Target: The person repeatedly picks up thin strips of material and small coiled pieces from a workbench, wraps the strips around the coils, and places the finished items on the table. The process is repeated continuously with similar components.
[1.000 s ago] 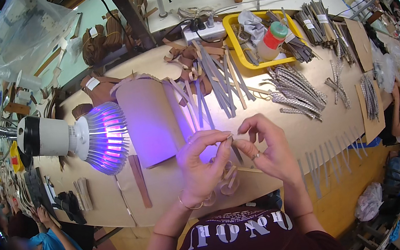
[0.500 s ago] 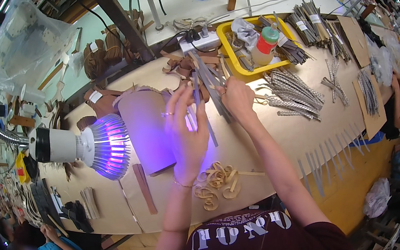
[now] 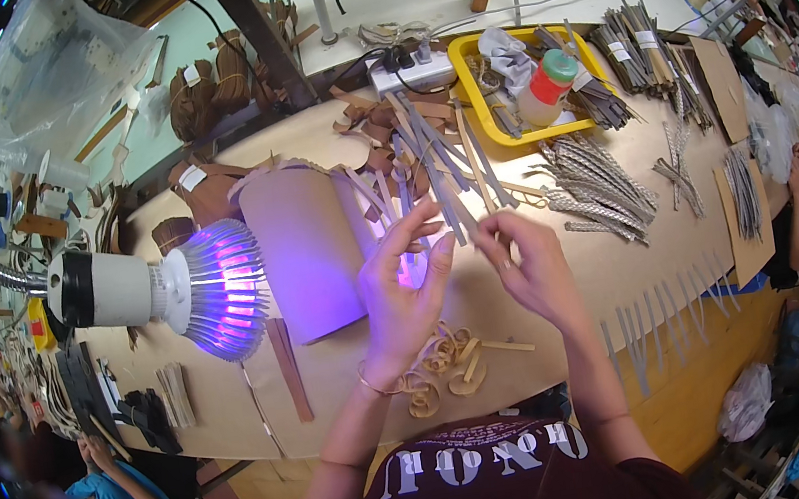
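Observation:
My left hand is raised over the table with thumb and fingers apart, lit violet, and nothing is clearly held in it. Just to its right, my right hand has thumb and fingertips pinched at the lower end of a thin grey strip. That strip slants up into a loose pile of grey and tan strips. A tan strip runs down close to the right fingers. Below the hands lie curled tan strips. A brown cylinder lies left of my left hand.
A lamp with a finned head glows violet at the left. Behind the hands stand a yellow tray with a green-capped bottle and a white power strip. Braided strips lie right; grey strips hang over the front edge.
Both hands have drawn back toward me from the strip pile; the right has also moved right. The left fingers have tilted over to the right. The view has shifted slightly.

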